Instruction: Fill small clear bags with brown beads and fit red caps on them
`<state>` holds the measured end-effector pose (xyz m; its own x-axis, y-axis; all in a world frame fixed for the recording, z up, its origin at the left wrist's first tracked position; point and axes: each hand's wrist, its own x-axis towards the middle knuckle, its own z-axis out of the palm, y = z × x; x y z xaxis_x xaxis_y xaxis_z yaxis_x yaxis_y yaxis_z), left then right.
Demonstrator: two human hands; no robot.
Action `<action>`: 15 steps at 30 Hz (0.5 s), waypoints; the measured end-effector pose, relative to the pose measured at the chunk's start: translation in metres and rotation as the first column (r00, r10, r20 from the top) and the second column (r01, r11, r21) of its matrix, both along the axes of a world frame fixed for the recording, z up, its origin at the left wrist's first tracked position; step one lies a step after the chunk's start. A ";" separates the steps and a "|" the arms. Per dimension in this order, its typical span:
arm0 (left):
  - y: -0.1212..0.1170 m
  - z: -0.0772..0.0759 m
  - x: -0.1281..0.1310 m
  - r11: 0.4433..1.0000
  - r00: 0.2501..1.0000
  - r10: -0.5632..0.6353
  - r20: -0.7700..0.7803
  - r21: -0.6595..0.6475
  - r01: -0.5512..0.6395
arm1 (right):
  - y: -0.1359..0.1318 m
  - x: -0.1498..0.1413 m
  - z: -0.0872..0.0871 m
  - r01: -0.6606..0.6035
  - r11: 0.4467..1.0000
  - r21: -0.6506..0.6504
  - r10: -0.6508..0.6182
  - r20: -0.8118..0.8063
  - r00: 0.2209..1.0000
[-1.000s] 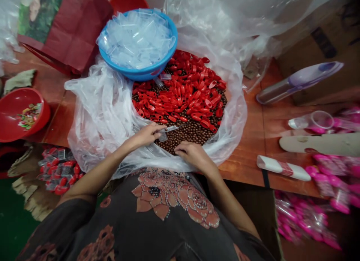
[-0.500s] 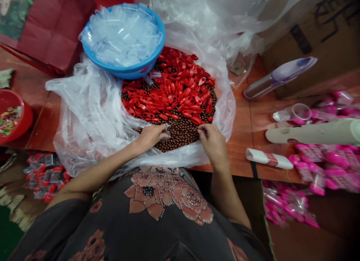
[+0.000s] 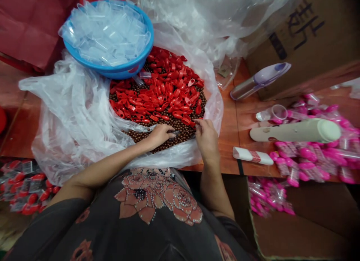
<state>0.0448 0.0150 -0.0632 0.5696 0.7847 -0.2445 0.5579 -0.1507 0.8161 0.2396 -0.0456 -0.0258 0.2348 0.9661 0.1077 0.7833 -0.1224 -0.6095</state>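
My left hand (image 3: 161,136) is closed on a small clear plastic container (image 3: 176,133), held low over a heap of brown round beads (image 3: 184,134). Its fingers hide most of the container, so what is inside does not show. To its right, my right hand (image 3: 206,138) has its fingertips pinched at a red plastic cap (image 3: 192,123) on the near right edge of the pile. Many more red caps (image 3: 160,98) lie spread on top of the beads. Beads and caps rest on a whitish plastic sheet (image 3: 215,105) with a bunched rim.
A blue bowl (image 3: 123,70) heaped with clear containers stands at the back left. To the right are a purple-topped flask (image 3: 260,81), a pale green cylinder (image 3: 292,130), a white roll (image 3: 252,156) and pink-capped containers (image 3: 309,163). A cardboard box (image 3: 312,62) sits behind; red-capped containers (image 3: 26,186) lie lower left.
My right hand has moved from the near beads rightward and up to the red caps. My left hand keeps hold of the clear container. The whole view has shifted to the right.
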 end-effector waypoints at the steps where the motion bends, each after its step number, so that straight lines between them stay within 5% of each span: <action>1: -0.001 -0.001 0.004 0.999 0.999 0.034 0.033 -0.031 -0.033 | 0.000 0.001 -0.001 0.000 1.000 0.007 0.000 -0.008 1.000; 8: -0.007 -0.011 0.015 0.910 0.893 0.307 0.328 -0.376 -0.174 | 0.003 0.006 -0.011 -0.016 0.998 0.053 0.018 -0.045 0.999; 15: -0.005 -0.005 0.009 0.856 0.823 0.390 0.414 -0.492 -0.158 | 0.011 0.002 -0.011 -0.152 0.986 0.070 0.151 0.009 0.988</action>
<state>0.0540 0.0096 -0.0684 0.4783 0.8107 -0.3375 0.0369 0.3654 0.9301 0.2413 -0.0345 -0.0372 0.0857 0.9804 0.1774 0.7918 0.0410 -0.6094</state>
